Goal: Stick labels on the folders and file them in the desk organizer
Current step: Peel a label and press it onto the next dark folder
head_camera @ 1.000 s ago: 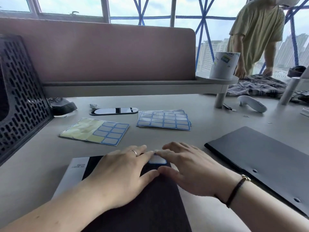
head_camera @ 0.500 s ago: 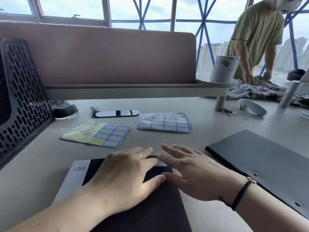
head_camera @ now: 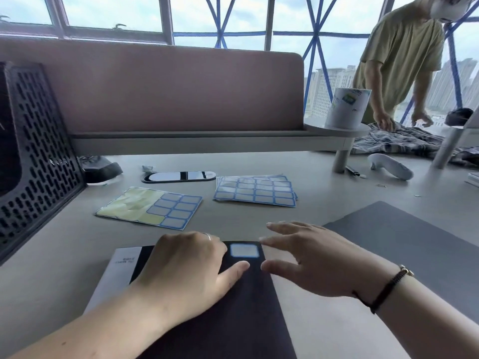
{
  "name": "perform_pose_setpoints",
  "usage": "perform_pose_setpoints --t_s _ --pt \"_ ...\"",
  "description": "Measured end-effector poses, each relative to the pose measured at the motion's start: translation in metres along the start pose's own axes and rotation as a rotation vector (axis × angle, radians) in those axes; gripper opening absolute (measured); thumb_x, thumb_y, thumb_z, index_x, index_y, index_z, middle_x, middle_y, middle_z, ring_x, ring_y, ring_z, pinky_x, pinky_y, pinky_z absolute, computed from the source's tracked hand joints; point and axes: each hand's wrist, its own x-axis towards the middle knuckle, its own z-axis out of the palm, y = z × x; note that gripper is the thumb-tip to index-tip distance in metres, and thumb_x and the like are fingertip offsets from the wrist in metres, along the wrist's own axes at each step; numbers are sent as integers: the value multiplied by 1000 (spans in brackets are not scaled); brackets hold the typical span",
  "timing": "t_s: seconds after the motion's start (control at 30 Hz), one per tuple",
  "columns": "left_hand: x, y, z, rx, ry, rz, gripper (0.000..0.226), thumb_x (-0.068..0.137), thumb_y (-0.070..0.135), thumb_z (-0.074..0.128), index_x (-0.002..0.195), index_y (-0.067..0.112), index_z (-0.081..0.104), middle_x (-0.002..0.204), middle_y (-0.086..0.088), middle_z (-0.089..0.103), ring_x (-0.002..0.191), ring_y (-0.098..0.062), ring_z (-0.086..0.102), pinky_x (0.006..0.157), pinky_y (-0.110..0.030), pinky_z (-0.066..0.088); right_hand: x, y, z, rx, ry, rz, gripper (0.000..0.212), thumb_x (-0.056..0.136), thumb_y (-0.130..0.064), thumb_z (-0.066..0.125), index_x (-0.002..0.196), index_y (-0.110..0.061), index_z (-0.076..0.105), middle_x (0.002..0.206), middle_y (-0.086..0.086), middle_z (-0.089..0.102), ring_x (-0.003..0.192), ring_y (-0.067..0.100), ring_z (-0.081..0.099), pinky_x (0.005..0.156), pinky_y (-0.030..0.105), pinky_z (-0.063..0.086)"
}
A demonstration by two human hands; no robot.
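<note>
I see a matte black folder [head_camera: 220, 320] lying flat on the smooth grey worktop [head_camera: 51, 255], a white blue-edged rounded label [head_camera: 244, 250] stuck at its top corner. My left hand [head_camera: 186, 270] rests flat, palm down on the cover; my right hand [head_camera: 316, 260] hovers open, fingers spread, beside the label

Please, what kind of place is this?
Probably a high-rise office: a desk with a fabric divider panel, a black perforated desk organizer at left, and windows showing tall city buildings.
</note>
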Motion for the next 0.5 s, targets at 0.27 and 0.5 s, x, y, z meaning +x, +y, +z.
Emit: perform_pose_setpoints --t_s 0.27,0.5 --pt "0 0 4 -51 1 28 43 83 68 39 102 42 67 96 17 74 81 -10 72 56 -35 58 -3 -6 5 90 -306 -39 63 91 -72 39 140 -72 -1 162 -23 -16 148 4 -20 123 38 -5" --pt "2 0 1 43 -88 -34 58 83 73 34 84 34 76 87 15 74 78 -9 72 51 -37 58 -7 10 -8 143 -147 0 50 87 -73 48 136 -63 43 161 -30 0 148 -5 -10 123 31 3"
